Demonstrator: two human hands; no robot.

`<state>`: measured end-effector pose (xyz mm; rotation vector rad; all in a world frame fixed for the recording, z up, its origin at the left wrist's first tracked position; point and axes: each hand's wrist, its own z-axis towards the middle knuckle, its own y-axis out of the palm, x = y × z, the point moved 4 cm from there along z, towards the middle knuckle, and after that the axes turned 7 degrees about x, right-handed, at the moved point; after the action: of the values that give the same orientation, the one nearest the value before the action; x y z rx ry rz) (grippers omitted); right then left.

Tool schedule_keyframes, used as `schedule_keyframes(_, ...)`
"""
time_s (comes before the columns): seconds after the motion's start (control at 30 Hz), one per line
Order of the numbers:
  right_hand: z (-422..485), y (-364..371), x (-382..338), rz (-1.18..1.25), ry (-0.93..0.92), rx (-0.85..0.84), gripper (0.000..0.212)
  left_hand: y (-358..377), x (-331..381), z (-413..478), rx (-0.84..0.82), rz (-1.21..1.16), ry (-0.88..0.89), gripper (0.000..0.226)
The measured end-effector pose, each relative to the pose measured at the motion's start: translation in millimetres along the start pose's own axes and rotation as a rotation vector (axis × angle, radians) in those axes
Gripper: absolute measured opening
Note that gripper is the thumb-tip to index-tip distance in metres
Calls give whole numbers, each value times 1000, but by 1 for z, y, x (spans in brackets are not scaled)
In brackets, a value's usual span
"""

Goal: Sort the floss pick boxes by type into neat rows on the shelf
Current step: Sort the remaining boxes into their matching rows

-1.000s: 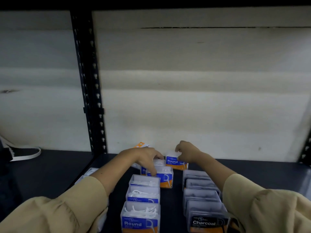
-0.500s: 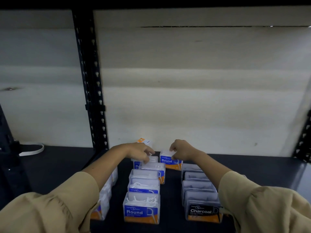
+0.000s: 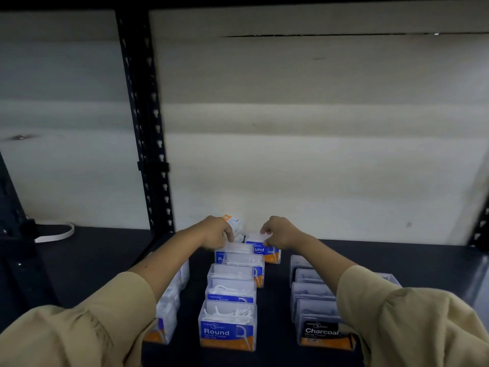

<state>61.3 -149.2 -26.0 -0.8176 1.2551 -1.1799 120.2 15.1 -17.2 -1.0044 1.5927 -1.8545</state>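
A middle row of clear Round floss pick boxes (image 3: pixel 227 324) with blue and orange labels runs back along the dark shelf (image 3: pixel 275 308). To its right stands a row of Charcoal boxes (image 3: pixel 321 331) with black labels. A third row (image 3: pixel 166 319) lies under my left forearm. At the far end, my left hand (image 3: pixel 218 231) pinches the top of a rear Round box (image 3: pixel 221 256). My right hand (image 3: pixel 277 233) grips the lid of another Round box (image 3: pixel 264 251) beside it. One orange-and-white box (image 3: pixel 232 222) leans by the wall behind my left hand.
A black perforated upright (image 3: pixel 144 123) stands at the shelf's back left. The pale wall (image 3: pixel 317 154) closes off the back. A white cord (image 3: pixel 57 234) lies on the neighbouring shelf to the left. Another upright (image 3: pixel 481 229) marks the right end.
The view has pulled back, showing more of the rows. Both hands stay on the rear Round boxes, with the right hand's box shifted slightly towards the left one.
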Motion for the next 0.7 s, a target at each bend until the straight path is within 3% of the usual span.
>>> schedule_keyframes(0.5, -2, 4, -22, 93, -44, -24, 37, -1, 0, -2, 49, -102, 2, 32)
schedule_keyframes(0.7, -12, -4, -22, 168, -35, 112, 37, -6, -9, -6, 235, -209, -40, 31)
